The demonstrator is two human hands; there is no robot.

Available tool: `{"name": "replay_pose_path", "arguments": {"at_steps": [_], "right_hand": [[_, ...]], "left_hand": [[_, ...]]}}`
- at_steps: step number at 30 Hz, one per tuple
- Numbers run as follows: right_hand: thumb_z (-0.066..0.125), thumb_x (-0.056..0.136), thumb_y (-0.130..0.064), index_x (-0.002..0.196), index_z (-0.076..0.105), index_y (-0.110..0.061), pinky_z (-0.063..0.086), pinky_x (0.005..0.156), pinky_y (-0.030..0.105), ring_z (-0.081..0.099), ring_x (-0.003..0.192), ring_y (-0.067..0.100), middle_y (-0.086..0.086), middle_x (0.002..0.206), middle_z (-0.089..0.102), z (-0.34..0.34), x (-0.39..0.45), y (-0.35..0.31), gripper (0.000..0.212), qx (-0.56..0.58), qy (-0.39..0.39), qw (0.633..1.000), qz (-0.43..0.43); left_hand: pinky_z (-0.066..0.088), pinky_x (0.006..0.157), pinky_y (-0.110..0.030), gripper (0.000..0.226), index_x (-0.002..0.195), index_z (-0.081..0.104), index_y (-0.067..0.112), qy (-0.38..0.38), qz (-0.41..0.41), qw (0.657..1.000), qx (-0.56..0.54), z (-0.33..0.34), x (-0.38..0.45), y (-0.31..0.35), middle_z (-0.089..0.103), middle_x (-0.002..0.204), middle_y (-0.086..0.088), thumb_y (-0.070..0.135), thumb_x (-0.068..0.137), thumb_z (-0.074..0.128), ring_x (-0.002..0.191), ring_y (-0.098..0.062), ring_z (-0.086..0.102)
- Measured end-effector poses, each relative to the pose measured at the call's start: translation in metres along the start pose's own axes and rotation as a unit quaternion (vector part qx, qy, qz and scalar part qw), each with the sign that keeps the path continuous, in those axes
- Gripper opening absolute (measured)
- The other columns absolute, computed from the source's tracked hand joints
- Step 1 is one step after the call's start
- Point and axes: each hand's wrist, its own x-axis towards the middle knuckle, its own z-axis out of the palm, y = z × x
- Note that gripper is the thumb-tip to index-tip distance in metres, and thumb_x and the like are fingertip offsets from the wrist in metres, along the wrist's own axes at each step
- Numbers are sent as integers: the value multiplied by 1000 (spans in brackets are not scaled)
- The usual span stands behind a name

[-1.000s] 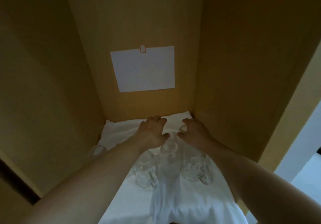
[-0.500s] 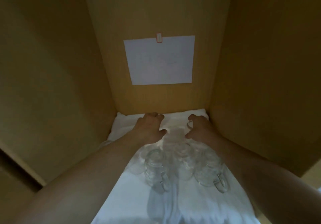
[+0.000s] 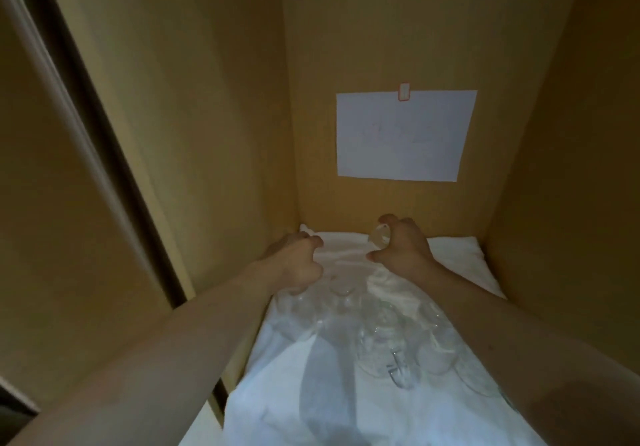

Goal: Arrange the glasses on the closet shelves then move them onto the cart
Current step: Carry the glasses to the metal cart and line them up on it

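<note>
**Two bare arms, nothing worn**

Only the person's forearms and hands show. The left hand (image 3: 294,265) and the right hand (image 3: 403,248) are bare: no gloves, rings or watch can be made out in the dim light. Both forearms are uncovered as far as the picture's lower edge, with no sleeve or cuff in sight. The right forearm bears a small dark speck.

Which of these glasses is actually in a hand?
The small glass at the back, pinched by the right hand. The others stand untouched on the white cloth.
</note>
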Motion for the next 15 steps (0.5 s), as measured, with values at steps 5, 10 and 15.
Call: {"name": "replay_pose_path", "arguments": {"at_steps": [5, 10, 15], "right_hand": [[89, 72, -35, 144, 47, -24, 46, 90, 28, 55, 118, 29, 11, 133, 48, 15, -12, -24, 84, 15, 9, 1000, -18], [87, 75, -35, 149, 41, -25, 44, 99, 30, 52, 123, 29, 11, 138, 43, 23, -30, -31, 88, 20, 31, 999, -10], [88, 74, -33, 148, 45, -22, 44, 100, 31, 52, 122, 29, 12, 138, 42, 18, -42, -32, 87, 19, 54, 998, 3]], "left_hand": [[48, 104, -31, 75, 155, 34, 32, -99, -26, 995, -8, 8, -12, -23, 35, 156, 1, 26, 86, 64, 139, -22, 42], [57, 90, -36, 89, 147, 43, 30, -89, 8, 996, 25, 30, -15, -34, 50, 135, -3, 30, 72, 90, 114, -22, 57], [58, 74, -32, 70, 134, 53, 24, -23, 23, 998, 45, 16, -25, -33, 51, 127, -6, 14, 73, 86, 95, -23, 58]]}}
